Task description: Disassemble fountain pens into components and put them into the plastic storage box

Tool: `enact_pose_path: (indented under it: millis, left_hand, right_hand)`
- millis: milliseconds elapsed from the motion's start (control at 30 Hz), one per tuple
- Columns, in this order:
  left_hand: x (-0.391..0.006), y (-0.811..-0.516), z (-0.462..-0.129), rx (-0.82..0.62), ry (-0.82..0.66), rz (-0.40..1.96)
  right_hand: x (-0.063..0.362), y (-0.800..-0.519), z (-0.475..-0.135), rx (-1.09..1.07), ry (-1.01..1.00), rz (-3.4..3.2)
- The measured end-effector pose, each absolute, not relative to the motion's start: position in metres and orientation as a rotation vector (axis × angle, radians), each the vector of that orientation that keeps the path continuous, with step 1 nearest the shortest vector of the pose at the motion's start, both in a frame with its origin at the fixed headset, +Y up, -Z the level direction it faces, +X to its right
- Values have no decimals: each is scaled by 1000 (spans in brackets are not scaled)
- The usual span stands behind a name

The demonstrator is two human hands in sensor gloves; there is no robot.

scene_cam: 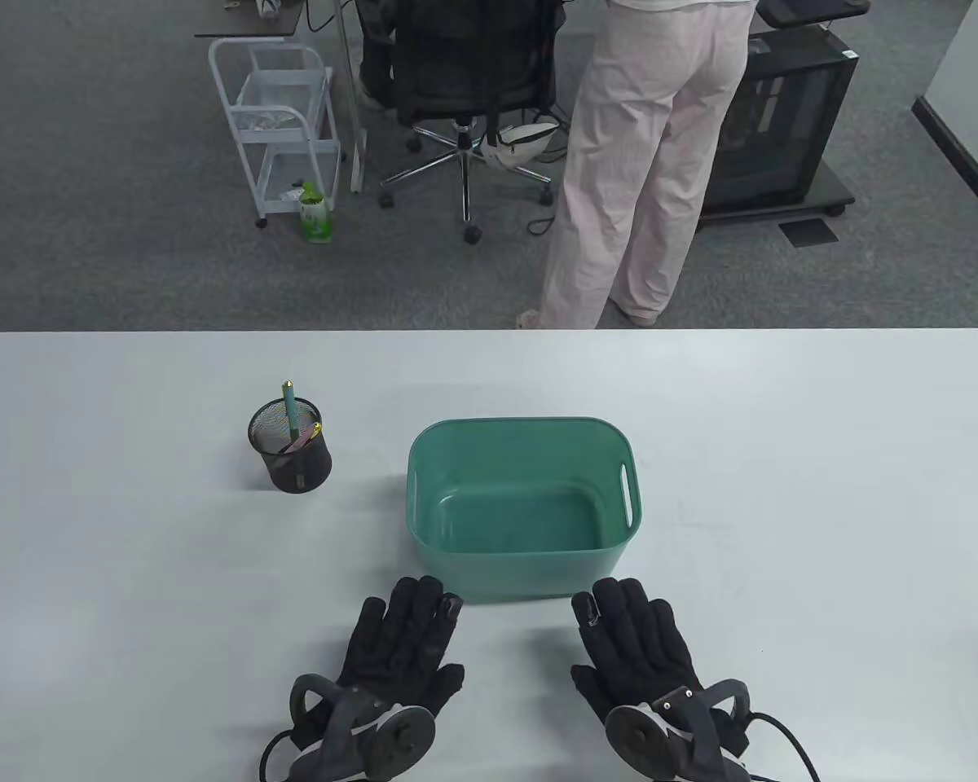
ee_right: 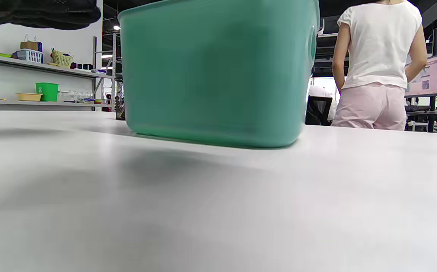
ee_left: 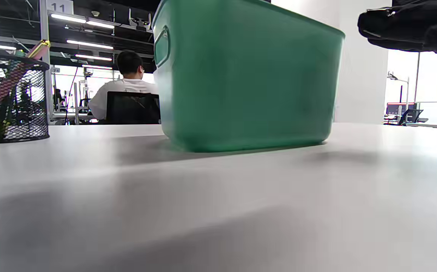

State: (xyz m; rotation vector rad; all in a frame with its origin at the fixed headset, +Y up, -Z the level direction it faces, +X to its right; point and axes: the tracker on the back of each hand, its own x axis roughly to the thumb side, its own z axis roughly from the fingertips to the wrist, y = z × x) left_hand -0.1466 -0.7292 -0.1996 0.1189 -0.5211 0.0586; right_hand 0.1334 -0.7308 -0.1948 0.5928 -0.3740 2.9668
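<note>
Green plastic storage box (scene_cam: 524, 509) in the table's (scene_cam: 782, 456) middle, pens (scene_cam: 291, 415) upright in the mesh cup (scene_cam: 290, 446) to its left, your left hand (scene_cam: 403, 639) and right hand (scene_cam: 632, 639) flat before the box, fingers straight, gripping nothing

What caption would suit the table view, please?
Both gloved hands rest open before an empty green storage box.

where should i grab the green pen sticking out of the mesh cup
Pinch the green pen by its upper end, the part that stands above the rim of the mesh cup, and come from above. It stands nearly upright with its lower part hidden in the cup, so a straight lift should clear it. The left hand lies nearer.
</note>
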Motion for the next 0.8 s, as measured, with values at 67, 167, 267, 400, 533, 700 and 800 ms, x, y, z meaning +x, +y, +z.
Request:
enact_pose_path:
  millis: [67, 167, 267, 400, 533, 700, 800]
  left_hand:
    - [-147, -730, -200, 116, -519, 62]
    - [-147, -729, -200, 111, -518, 63]
    - [-148, -729, -200, 97, -515, 66]
    - [-147, -729, -200, 96, -523, 64]
    - [-147, -730, -200, 95, -528, 63]
    - [-147, -730, -200, 93, -528, 62]
    - [-146, -730, -200, 93, -532, 59]
  right_hand:
    - [133, -731, -195, 593, -366, 2967]
    - [133, -731, -195, 594, -352, 2963]
    - [133, -731, -195, 594, -346, 2966]
    - [133, -731, -195, 583, -361, 2968]
    - [134, -731, -196, 576, -345, 2963]
    - [134, -732, -196, 582, -333, 2955]
    - [134, -732, -196, 581, -334, 2948]
